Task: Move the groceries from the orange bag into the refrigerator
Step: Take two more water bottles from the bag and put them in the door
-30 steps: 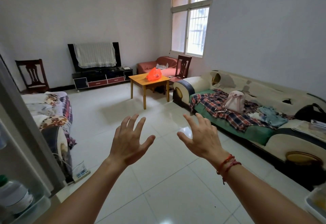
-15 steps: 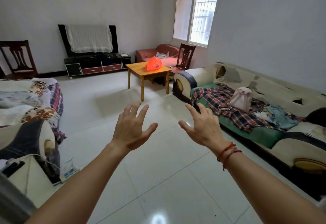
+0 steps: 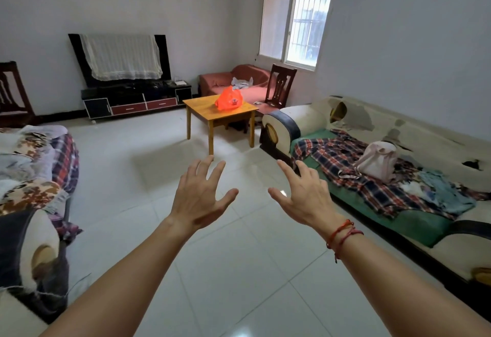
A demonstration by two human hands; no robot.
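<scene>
Ahead, we see the crumpled, translucent orange plastic bag [image 3: 228, 98] bulging on the small square wooden table [image 3: 243, 115], our left hand [image 3: 199, 198] and right hand [image 3: 305, 196] spread, holding nothing.

A home living room: sofa [image 3: 398, 156], covered television [image 3: 119, 56], wooden table [image 3: 220, 113].

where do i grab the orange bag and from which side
Grip the orange bag by the bunched peak at its top, reaching down from the near side. It sits slumped on the wooden table, plastic narrowing upward; handles are too small to tell.
</scene>
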